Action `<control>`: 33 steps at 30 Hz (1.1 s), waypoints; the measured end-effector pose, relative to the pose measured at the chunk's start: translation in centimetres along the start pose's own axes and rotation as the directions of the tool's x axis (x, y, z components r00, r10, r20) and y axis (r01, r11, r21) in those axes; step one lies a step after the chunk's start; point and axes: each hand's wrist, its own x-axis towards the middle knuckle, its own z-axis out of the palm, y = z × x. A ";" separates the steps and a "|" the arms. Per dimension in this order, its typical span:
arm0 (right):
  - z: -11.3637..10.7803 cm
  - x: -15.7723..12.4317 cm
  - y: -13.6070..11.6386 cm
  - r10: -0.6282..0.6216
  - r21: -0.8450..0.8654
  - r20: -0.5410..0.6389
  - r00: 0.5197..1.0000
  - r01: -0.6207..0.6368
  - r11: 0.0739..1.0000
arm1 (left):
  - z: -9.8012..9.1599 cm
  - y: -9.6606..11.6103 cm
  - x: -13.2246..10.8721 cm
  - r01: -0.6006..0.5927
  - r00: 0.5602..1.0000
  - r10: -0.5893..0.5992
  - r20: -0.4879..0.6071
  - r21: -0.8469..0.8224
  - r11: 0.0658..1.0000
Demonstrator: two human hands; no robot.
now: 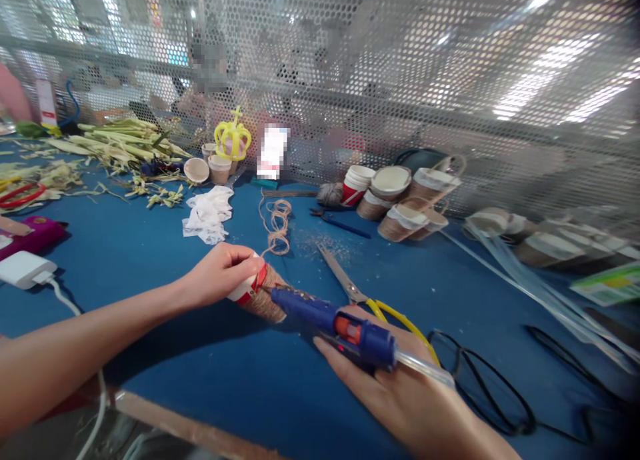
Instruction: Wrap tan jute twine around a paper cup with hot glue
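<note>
Since the view reads L to R: far left, a white charger block (23, 268) w/ its cable trailing off the table edge. Next to it is a magenta plastic case (35, 237), cut by the frame, can't ID. Behind them a pile of pale green leaf strips (120, 147), then a crumpled white cloth (207, 213).

Centre-front, the left hand (220, 273) is closed round the bare end of a red-and-white paper cup part-wrapped in brown jute twine (257, 293). Cup lies on its side on the blue felt table cover (150, 247). Grip prob. stops it rolling and keeps the wrap facing the nozzle. A loose coil of twine (277, 223) sits just behind; can't tell if it joins the cup.

The blue hot-glue gun w/ orange trigger (335, 323) has its tip touching the wrap and a clear stick out the back. The right hand (400, 387) is clamped on it, fingers under the body; thumb and trigger finger are hidden.

Steel scissors w/ yellow handles (350, 287) lie open just behind, handles part-covered by the gun. Rear right is a cluster of twine-wrapped cups (400, 207). Black cable loops (480, 387) are likely the gun lead, but the join isn't visible. Far right is blurred, and the perforated metal screen (350, 60) obscures what's behind.
</note>
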 end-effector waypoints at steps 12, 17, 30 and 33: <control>0.2 -0.3 0.0 -0.020 -0.057 0.099 0.995 0.026 0.998 | -0.1 -0.2 0.0 -0.002 1.000 0.002 0.005 0.000 1.000; 0.3 -0.5 -0.1 -0.057 -0.084 0.087 0.995 0.065 0.994 | 0.0 0.0 -0.1 -0.009 1.000 0.009 0.004 0.020 1.000; 0.3 -0.4 -0.2 -0.079 -0.031 0.146 0.986 0.085 0.996 | 0.1 0.1 0.0 -0.014 1.000 0.014 0.003 0.007 1.000; 0.3 -0.4 -0.2 -0.089 -0.067 0.070 0.994 0.093 0.993 | 0.0 0.1 0.0 -0.010 1.000 0.010 -0.004 0.027 1.000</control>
